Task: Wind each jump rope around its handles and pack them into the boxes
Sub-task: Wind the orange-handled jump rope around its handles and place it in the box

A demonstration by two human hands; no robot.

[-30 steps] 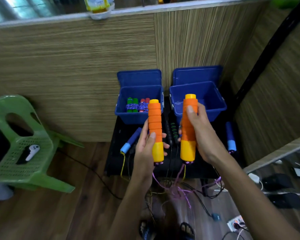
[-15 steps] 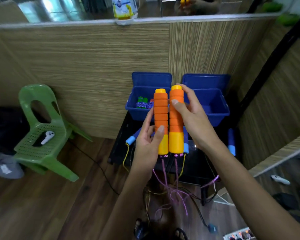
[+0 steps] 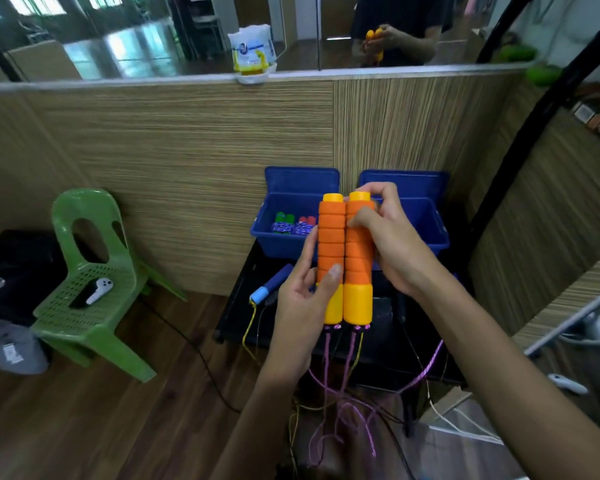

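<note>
green chair [image 3: 94,285] at 9 o'clock, a white controller [image 3: 99,290] lying on its perforated seat. grey cap [image 3: 9,348] on the floor at its 8 o'clock.

blue handle [image 3: 271,285] lies on the black surface [image 3: 236,306] at 9 o'clock of my hands, yellow cord trailing off the edge.

left box [image 3: 284,237] at 12 o'clock on the surface, lid up against the wood panel. inside it: two wound ropes, one with green handles [image 3: 284,218], one with red handles [image 3: 306,221].

left hand [image 3: 300,306] holds the left orange handle [image 3: 331,251] low down, thumb across the front near the yellow end, fingers behind it. the curl of those fingers is hidden.

right orange handle [image 3: 359,258] stands upright, touching the left one side by side, both yellow ends down. purple rope [image 3: 329,386] hangs from both bottoms, unwound, loose tangle toward the floor at 6 o'clock.

right hand [image 3: 392,244] grips the right orange handle near the top, thumb on the front, fingers curled round the far side and the cap.

right box [image 3: 426,220] at 1 o'clock, just beside the left box, lid also up, mostly hidden behind my right hand. i cannot tell what is in it.

wall mirror up top shows both hands on the orange pair at 12 o'clock.
</note>
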